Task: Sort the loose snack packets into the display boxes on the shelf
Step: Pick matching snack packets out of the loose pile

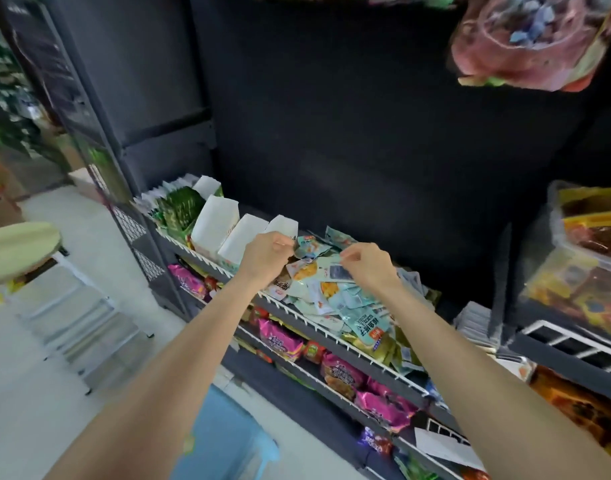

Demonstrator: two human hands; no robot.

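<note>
A heap of loose snack packets (345, 299), mostly pale teal and white, lies on the dark shelf (377, 372) behind a white wire rail. To its left stand three white display boxes (215, 225), tilted in a row. My left hand (267, 258) hovers at the pile's left edge by the nearest box, fingers curled, pinching the edge of a small teal packet (307, 245). My right hand (364, 266) is over the middle of the pile, fingertips pinching another pale packet (335, 268).
Green packets (181, 209) fill a box at the shelf's left end. Pink and orange snack bags (280, 337) line the lower shelves. A clear tub (581, 258) of snacks stands at right. A blue stool (228, 441) and a round stool (16, 251) stand on the floor.
</note>
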